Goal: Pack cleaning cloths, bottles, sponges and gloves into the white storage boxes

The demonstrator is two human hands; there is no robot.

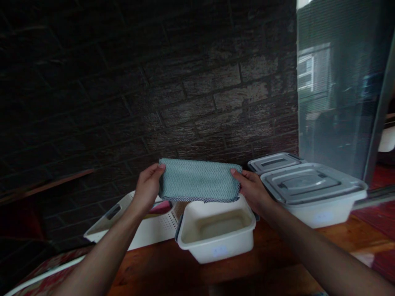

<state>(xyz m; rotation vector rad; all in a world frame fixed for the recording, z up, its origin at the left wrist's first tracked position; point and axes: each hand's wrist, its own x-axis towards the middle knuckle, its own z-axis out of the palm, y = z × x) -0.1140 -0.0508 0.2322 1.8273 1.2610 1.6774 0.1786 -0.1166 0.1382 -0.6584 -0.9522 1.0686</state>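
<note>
A folded light-blue cloth (199, 180) is held up flat between both my hands, just above an open white tub (217, 242). My left hand (149, 187) grips the cloth's left edge, thumb on top. Fingers of my right hand (253, 190) are closed on its right edge. The tub looks empty inside and stands on a wooden table (271, 263).
A white perforated basket (138, 226) with something pink in it lies left of the tub. Two white bins with grey lids (308, 185) stand at the right. Behind is a dark brick wall (154, 82); a window (339, 90) is at the right.
</note>
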